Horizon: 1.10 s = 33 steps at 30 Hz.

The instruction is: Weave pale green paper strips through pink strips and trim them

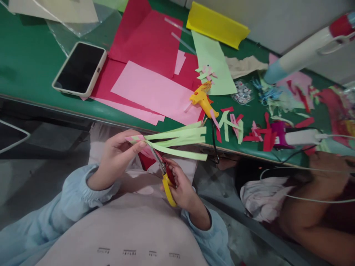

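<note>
The left hand (115, 157) pinches one end of a bundle of pale green paper strips (177, 142) between thumb and fingers, holding it just off the near edge of the green table (27, 62), with the loose ends fanning out towards the right. The right hand (181, 186) grips a pair of yellow-handled scissors (165, 175), fingers closed through the handles, the blades pointing up at the pinched end of the strips. On the table, a white-cased smartphone (79, 68) lies near the left edge beside red and pink paper sheets (149, 74). A small yellow glue gun (202, 98) rests close to the near edge, with cut red and green paper scraps (235, 125) just beside it. Another person's arm (318, 207) shows at the right.
</note>
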Each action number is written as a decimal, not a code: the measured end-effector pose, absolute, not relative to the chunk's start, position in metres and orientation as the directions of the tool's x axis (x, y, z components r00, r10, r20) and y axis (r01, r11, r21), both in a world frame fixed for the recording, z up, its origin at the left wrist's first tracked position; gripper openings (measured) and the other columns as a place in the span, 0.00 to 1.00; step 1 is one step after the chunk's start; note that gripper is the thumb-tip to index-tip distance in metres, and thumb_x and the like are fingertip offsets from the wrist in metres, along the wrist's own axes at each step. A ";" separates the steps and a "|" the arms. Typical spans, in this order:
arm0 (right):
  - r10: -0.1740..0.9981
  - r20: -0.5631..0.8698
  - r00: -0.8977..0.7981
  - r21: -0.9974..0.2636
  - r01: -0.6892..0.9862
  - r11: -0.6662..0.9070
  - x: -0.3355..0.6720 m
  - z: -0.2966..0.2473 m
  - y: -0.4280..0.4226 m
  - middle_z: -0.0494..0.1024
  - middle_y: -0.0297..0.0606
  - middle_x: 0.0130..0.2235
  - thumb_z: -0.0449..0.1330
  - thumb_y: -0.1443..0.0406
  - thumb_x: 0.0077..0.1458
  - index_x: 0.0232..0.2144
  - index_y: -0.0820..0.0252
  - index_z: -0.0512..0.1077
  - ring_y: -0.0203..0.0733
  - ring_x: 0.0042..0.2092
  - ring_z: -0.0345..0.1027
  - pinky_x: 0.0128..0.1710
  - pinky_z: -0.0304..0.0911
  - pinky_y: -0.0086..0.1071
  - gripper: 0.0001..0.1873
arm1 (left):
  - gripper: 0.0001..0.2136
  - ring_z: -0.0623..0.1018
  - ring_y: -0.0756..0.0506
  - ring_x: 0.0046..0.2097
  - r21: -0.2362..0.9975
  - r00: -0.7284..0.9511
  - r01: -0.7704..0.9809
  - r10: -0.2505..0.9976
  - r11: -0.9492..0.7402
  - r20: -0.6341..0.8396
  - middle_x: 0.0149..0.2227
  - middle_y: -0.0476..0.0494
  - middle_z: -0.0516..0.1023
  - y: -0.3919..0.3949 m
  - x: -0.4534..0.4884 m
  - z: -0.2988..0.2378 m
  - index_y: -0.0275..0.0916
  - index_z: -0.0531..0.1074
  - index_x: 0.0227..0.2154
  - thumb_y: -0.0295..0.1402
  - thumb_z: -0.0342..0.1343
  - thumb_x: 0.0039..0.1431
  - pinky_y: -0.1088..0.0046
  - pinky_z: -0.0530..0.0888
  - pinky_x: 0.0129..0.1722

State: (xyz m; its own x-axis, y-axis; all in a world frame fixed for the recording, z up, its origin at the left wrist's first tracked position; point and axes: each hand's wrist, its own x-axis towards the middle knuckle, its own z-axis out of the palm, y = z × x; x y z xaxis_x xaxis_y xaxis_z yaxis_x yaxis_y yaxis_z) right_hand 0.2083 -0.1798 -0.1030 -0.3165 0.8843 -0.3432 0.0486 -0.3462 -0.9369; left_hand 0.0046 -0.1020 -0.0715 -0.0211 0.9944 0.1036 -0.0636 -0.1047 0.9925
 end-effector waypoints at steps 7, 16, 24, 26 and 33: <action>0.912 -0.321 -0.256 -0.940 0.207 -0.273 0.215 -0.101 -0.182 0.70 0.38 0.44 0.66 0.67 0.48 0.60 0.50 0.59 0.39 0.43 0.67 0.48 0.66 0.35 0.38 | 0.01 0.74 0.45 0.35 0.994 -0.044 -0.070 0.995 -0.088 0.085 0.31 0.49 0.76 -0.105 0.006 -0.062 0.50 0.78 0.28 0.37 0.65 0.52 0.64 0.71 0.37; 0.819 -0.419 -0.392 -0.873 -0.076 -0.483 0.209 -0.097 -0.178 0.67 0.37 0.41 0.66 0.60 0.50 0.58 0.49 0.58 0.37 0.39 0.65 0.40 0.67 0.31 0.35 | 0.07 0.72 0.50 0.28 0.974 -0.096 -0.169 0.981 0.152 -0.169 0.25 0.51 0.74 -0.104 0.011 -0.063 0.42 0.75 0.25 0.37 0.66 0.49 0.72 0.71 0.30; 0.699 -0.473 -0.537 -0.726 -0.211 -0.654 0.205 -0.105 -0.181 0.63 0.31 0.35 0.65 0.55 0.52 0.49 0.51 0.62 0.29 0.28 0.57 0.29 0.59 0.26 0.24 | 0.09 0.71 0.49 0.17 0.915 -0.025 -0.229 0.938 0.332 -0.346 0.19 0.52 0.74 -0.100 0.019 -0.059 0.40 0.73 0.27 0.39 0.64 0.50 0.75 0.66 0.13; 0.688 -0.489 -0.536 -0.710 -0.213 -0.671 0.203 -0.107 -0.182 0.63 0.31 0.35 0.65 0.53 0.52 0.49 0.51 0.62 0.28 0.27 0.55 0.27 0.57 0.25 0.25 | 0.09 0.72 0.49 0.18 0.920 -0.057 -0.222 0.937 0.323 -0.343 0.19 0.52 0.75 -0.098 0.020 -0.060 0.39 0.73 0.26 0.38 0.65 0.50 0.75 0.67 0.14; 0.713 -0.511 -0.480 -0.720 -0.214 -0.660 0.195 -0.106 -0.181 0.63 0.31 0.36 0.67 0.51 0.48 0.49 0.50 0.61 0.28 0.28 0.54 0.28 0.59 0.25 0.30 | 0.10 0.69 0.50 0.13 0.945 -0.068 -0.142 0.949 0.295 -0.307 0.16 0.51 0.74 -0.098 0.019 -0.062 0.40 0.72 0.23 0.39 0.62 0.52 0.75 0.61 0.10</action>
State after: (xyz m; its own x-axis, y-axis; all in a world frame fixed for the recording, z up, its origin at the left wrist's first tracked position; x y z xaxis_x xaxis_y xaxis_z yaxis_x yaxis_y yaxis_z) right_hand 0.1955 -0.1814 -0.1055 -0.4795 0.7133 -0.5111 -0.2138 -0.6598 -0.7204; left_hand 0.0193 -0.0975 -0.0624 -0.0676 0.9494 -0.3067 -0.1421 0.2951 0.9448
